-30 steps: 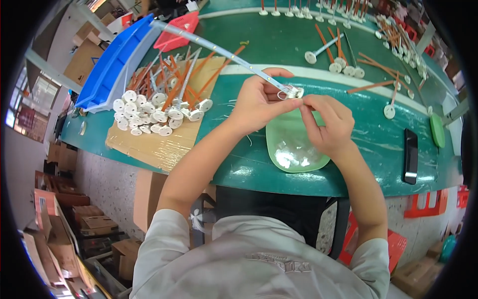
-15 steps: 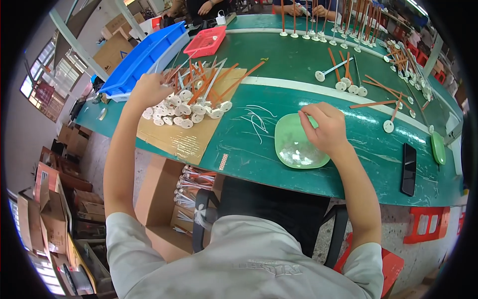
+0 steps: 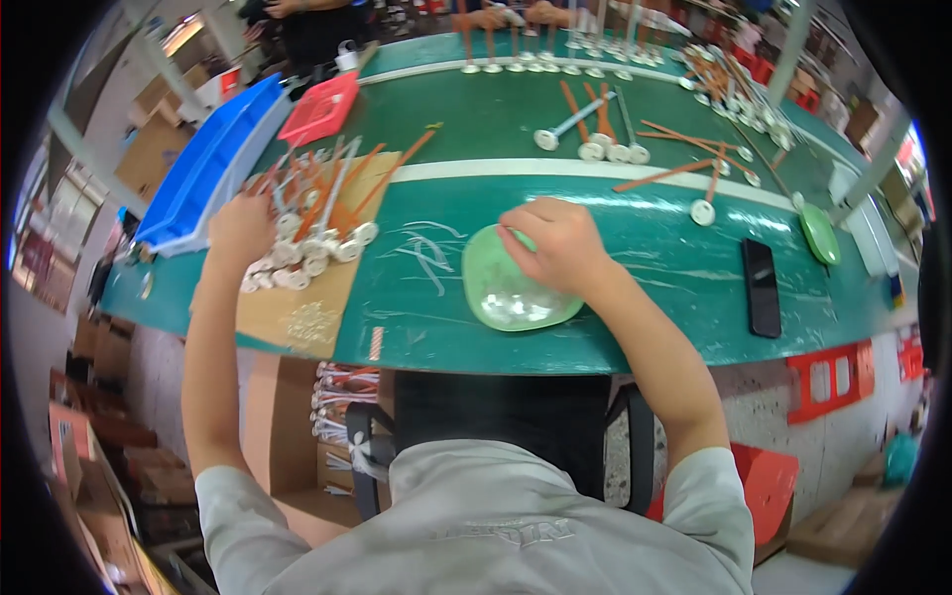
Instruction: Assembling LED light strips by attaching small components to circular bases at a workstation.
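Note:
My left hand (image 3: 241, 230) is at the left side of a heap of brown and grey strips with round white disc ends (image 3: 315, 246). Its fingers curl in among the strips, so what they hold is hidden. The heap lies on a flat cardboard sheet (image 3: 268, 319). Over a light green dish (image 3: 521, 315) hangs my right hand (image 3: 557, 243), thumb and fingers pinched together; anything between them is too small to make out. Small pale bits (image 3: 516, 305) appear in the dish. Thin white strands (image 3: 428, 248) lie on the green table between dish and heap.
A blue tray (image 3: 203, 174) and a red basket (image 3: 319, 107) stand behind the heap. More disc-ended strips (image 3: 617, 151) lie across the table. To the right are a black phone (image 3: 762, 288) and another green dish (image 3: 819, 236). A co-worker's hands (image 3: 516, 15) show at the far side.
The whole view has shifted, so the table's things sit further left. My left hand has come down closer into the heap. The right hand stays pinched over the green dish.

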